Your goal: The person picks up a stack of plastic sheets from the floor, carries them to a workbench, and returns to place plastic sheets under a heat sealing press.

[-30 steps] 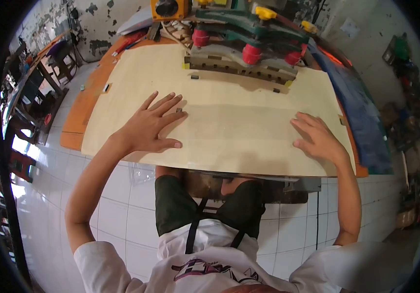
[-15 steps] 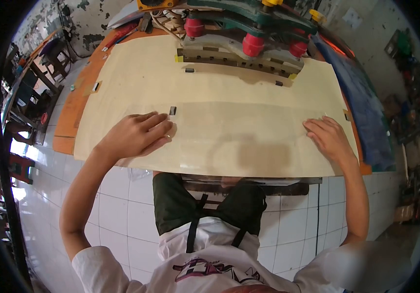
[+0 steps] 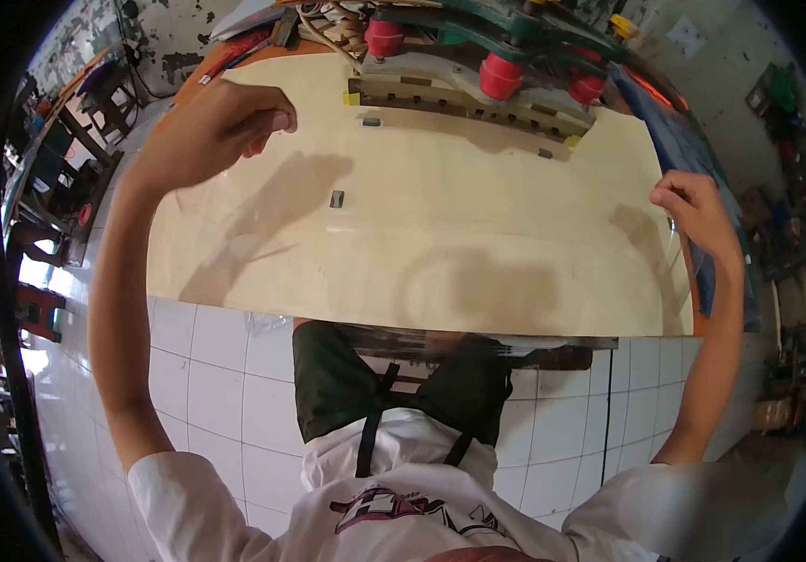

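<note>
A cream sheet (image 3: 440, 187) covers most of the table. My left hand (image 3: 211, 131) is raised over its upper left part, fingers curled inward, casting a shadow on the sheet. By the sheet's right edge is my right hand (image 3: 698, 211), its fingers bent and thumb drawn in. Whatever either hand holds, if anything, is too faint to make out. Faint glossy streaks lie across the middle of the sheet. One small dark block (image 3: 337, 199) sits left of centre; two others, a left one (image 3: 370, 122) and a right one (image 3: 544, 153), lie near the machine.
A green machine with red knobs (image 3: 500, 77) and a long slotted metal bar (image 3: 464, 107) stands at the back of the table. Blue sheeting (image 3: 651, 122) hangs at the right. A red stool (image 3: 40, 311) is on the floor at left.
My left hand has risen off the sheet and moved up and left. My right hand has moved right and slightly up, to the sheet's edge. The fingers of both hands have curled from spread.
</note>
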### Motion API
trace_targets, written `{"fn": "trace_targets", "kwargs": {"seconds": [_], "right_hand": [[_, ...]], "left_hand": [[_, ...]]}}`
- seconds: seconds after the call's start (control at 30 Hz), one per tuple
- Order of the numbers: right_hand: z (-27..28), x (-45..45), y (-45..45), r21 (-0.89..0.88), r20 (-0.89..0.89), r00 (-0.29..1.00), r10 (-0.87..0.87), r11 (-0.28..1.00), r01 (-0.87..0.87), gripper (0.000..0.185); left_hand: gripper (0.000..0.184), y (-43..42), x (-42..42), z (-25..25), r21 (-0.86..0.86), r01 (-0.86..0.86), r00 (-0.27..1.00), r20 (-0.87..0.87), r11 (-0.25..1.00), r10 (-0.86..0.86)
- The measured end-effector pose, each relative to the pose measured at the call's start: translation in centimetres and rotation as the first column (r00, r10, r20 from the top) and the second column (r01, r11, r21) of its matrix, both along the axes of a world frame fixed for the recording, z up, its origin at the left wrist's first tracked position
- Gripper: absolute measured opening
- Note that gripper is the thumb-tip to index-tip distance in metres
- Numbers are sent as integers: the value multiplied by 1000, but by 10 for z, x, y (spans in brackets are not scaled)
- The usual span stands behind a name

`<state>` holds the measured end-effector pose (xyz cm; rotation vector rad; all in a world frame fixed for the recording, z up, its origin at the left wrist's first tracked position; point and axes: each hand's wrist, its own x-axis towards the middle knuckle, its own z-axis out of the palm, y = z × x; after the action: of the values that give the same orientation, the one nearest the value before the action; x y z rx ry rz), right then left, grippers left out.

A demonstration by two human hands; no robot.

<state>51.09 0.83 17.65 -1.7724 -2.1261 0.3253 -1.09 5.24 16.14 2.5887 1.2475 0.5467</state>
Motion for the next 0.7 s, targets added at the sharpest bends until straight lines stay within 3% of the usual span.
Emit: {"fn": "trace_targets", "kwargs": {"seconds": [0.07,0.2,0.27,0.3,0.37,0.4,0.43,0.47,0.5,0.57,0.63,0.7], "right_hand": [[-13,18,25,-99,3,988,155,983,-154,20],[-59,25,61,-217,-53,993,103,970,-112,22],[-69,13,66,-156,68,991,119,982,-107,20],[-67,5,65,-153,69,991,118,982,-106,20],[-62,-9,57,-65,333,943,9,998,13,22],[-66,-9,53,-76,335,942,12,997,15,22],[-71,-9,48,135,443,896,-19,990,-45,26],[-75,-10,44,337,535,841,-77,933,-129,31],[-78,-20,36,331,534,842,-75,935,-127,31],[-86,-60,17,297,107,991,76,949,-105,35],[-100,-103,0,237,-37,971,238,946,-223,43],[-128,-129,-9,329,120,921,371,860,-389,53]], "left_hand": [[21,23,0,-5,-152,37,999,-27,988,-42],[24,82,5,-52,-210,38,987,-144,977,-70],[21,103,6,-79,84,56,967,-252,995,-33],[21,101,11,-78,87,56,967,-251,995,-33],[23,88,27,-83,248,-80,902,-394,965,176],[22,79,29,-90,467,-46,888,-385,883,250],[22,67,35,-92,457,-44,888,-389,888,244],[23,58,43,-93,563,-1,952,-253,826,174],[24,46,54,-93,663,20,989,-121,748,81],[33,9,84,-89,397,143,989,-25,907,-145],[40,-14,114,-104,326,257,965,-34,910,-260],[43,-31,128,-115,279,278,959,-26,919,-282]]}}
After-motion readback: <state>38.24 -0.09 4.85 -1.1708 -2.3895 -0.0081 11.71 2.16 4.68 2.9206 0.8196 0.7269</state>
